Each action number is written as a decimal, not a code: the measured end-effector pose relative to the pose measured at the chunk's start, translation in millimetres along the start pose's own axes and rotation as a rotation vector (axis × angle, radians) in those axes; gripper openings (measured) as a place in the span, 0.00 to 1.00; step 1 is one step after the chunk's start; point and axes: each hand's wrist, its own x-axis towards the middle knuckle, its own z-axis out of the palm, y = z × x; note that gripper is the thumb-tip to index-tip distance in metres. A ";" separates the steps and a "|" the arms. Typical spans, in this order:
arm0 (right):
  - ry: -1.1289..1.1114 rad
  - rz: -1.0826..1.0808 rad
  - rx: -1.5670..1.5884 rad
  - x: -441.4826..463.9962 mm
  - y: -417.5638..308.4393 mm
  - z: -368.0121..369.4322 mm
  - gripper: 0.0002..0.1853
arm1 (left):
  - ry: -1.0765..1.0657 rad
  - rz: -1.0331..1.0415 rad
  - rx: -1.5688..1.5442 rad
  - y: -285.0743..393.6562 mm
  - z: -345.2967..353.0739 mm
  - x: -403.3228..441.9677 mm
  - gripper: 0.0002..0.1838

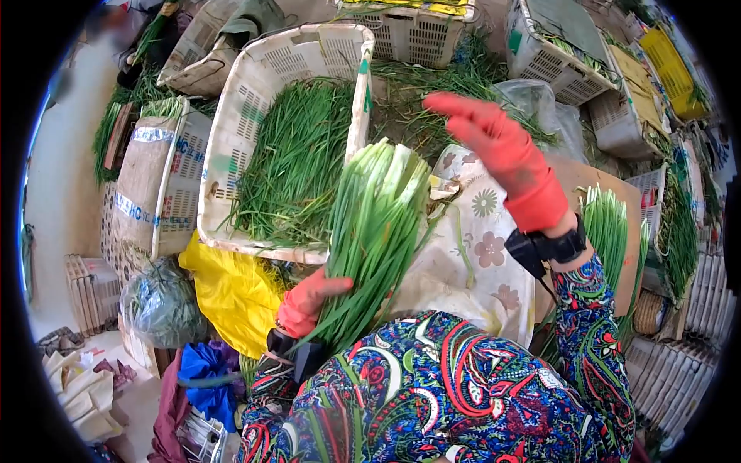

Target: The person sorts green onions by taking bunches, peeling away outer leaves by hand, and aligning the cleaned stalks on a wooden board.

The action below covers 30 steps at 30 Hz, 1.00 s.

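My left hand (307, 302), in a red rubber glove, is closed around the lower left side of a large bunch of green chives (374, 231). The bunch lies tilted against my front, its pale cut ends up and its leaf tips down by my patterned sleeve. My right hand (498, 158), gloved the same, is raised to the right of the bunch, apart from it. Its fingers are stretched out to the left with nothing in them. Beneath it spreads a flower-printed sheet (488, 255). A white plastic crate (361, 100) holding loose green leaves stands just left of the bunch.
More chives (604, 231) lie on a brown board (567, 181) at the right. Loose leaves and clear plastic (540, 104) cover the floor ahead. Further crates (413, 38) stand around the back and sides. A yellow bag (231, 289) lies below the white crate.
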 end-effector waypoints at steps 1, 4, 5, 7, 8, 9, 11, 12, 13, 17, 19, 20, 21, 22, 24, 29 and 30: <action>-0.114 -0.026 -0.042 -4.9 -5.9 2.5 0.18 | -0.011 0.014 -0.043 -6.7 -10.2 5.6 0.27; -0.214 -0.495 -0.664 -20.0 10.2 35.9 0.23 | -0.139 0.069 -0.101 -10.1 -13.3 12.3 0.27; -0.220 -0.458 -0.658 -25.7 13.6 45.4 0.22 | -0.126 0.070 -0.109 -11.2 -13.6 13.4 0.28; -0.220 -0.443 -0.658 -32.9 24.3 60.9 0.19 | -0.097 0.070 -0.120 -15.4 -17.7 16.3 0.28; -0.213 -0.465 -0.669 -35.1 29.7 65.8 0.17 | -0.125 0.084 -0.100 -16.9 -21.4 19.1 0.29; -0.205 -0.488 -0.682 -36.7 32.3 69.7 0.15 | -0.156 0.099 -0.078 -18.1 -26.2 22.8 0.30; -0.225 -0.473 -0.597 -42.3 31.1 78.1 0.14 | -0.189 0.054 -0.107 -19.3 -33.3 23.9 0.32; -0.237 -0.465 -0.553 -45.0 30.1 81.2 0.13 | -0.198 0.047 -0.133 -19.6 -32.1 25.8 0.32; -0.253 -0.462 -0.559 -45.4 24.5 83.0 0.10 | -0.206 0.040 -0.161 -19.6 -30.8 28.0 0.32; -0.639 -0.288 -0.093 -48.5 13.4 76.0 0.03 | -0.139 0.063 -0.257 -24.3 -39.7 29.3 0.29; -0.619 -0.042 0.266 -49.8 -9.4 59.6 0.05 | -0.063 0.057 -0.294 -17.0 -25.5 23.5 0.24; -0.603 0.083 0.442 -49.9 -20.6 50.4 0.06 | -0.024 0.089 -0.237 -15.5 -24.2 22.6 0.24; -0.489 0.160 0.596 -48.0 -28.7 40.7 0.10 | 0.016 0.120 -0.179 -14.4 -23.4 22.2 0.23; -0.433 0.106 0.793 -39.2 -24.2 34.4 0.10 | 0.056 0.150 -0.121 -13.8 -22.3 21.4 0.22; -0.162 0.247 0.518 -22.9 -33.1 22.1 0.11 | 0.049 0.127 -0.074 -11.6 -14.4 18.8 0.22; -0.126 0.477 -0.209 -14.6 -11.8 53.0 0.16 | 0.031 0.200 0.143 -8.5 -1.5 17.7 0.25; -0.137 0.435 -0.449 -13.2 -6.6 58.1 0.19 | 0.041 0.223 0.205 -8.5 3.0 17.9 0.26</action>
